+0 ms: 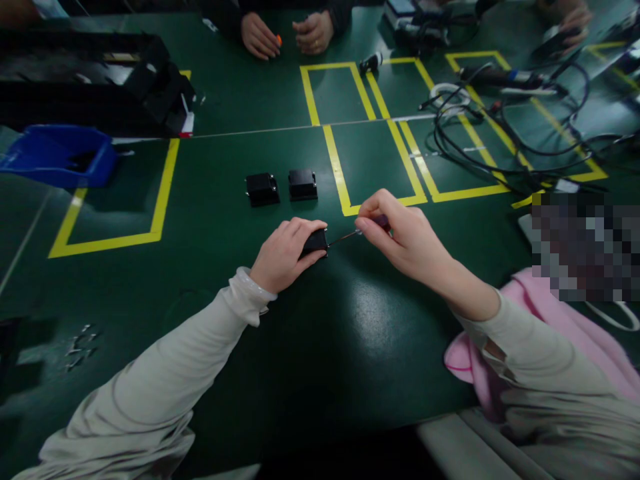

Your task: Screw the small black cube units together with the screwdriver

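My left hand (286, 255) is closed around a small black box (315, 243), holding it against the green table. In my right hand (395, 230) is a screwdriver (345, 237), gripped by its dark handle, which the fingers largely cover. Its thin shaft points left, and the tip meets the right end of the held box, where small screws show. Beyond my left hand sit two similar black boxes, one on the left (262, 189) and one on the right (303, 184), each with small screws at its ends.
Loose screws (81, 347) lie at the lower left. A blue bin (60, 157) and black racks (90, 80) stand at the left. Black cables (510, 147) tangle at the right, near a pink cloth (530, 300). Across the table are another person's hands (313, 33).
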Demonstrator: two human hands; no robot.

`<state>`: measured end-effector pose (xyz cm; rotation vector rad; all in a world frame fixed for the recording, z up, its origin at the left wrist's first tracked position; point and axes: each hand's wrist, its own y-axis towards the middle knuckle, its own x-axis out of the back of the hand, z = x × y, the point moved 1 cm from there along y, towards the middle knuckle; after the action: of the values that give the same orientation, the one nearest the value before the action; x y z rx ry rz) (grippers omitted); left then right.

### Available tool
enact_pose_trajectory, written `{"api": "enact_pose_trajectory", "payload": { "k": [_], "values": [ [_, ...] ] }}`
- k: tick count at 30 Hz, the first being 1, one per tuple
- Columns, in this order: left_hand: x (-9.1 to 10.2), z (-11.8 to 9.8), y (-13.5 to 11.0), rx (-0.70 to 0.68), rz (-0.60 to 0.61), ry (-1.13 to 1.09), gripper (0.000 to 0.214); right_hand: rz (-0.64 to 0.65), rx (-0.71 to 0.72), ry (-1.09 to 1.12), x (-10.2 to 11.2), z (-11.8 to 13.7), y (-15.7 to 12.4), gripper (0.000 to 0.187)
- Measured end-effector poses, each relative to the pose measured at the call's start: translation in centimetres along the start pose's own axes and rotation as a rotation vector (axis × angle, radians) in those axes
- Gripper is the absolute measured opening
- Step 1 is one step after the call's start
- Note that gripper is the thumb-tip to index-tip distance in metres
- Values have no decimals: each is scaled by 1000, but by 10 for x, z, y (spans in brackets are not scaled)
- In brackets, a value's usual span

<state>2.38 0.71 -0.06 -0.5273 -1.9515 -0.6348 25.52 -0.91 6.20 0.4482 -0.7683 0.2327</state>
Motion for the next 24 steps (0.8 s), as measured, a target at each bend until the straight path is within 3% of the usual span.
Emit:
{"api": "enact_pose_trajectory", "payload": {
  "k": [11, 20, 24],
  "values": [
    [0, 0, 0, -1, -1, -2, 44, 25, -34, -5, 3, 2, 1, 4],
    [0, 0, 0, 10, 5, -7, 42, 35, -10, -24, 3, 5, 0, 12],
    [0, 0, 0, 10, 6, -10, 42, 29, -2, -38, 4, 4, -1, 6]
  ]
}}
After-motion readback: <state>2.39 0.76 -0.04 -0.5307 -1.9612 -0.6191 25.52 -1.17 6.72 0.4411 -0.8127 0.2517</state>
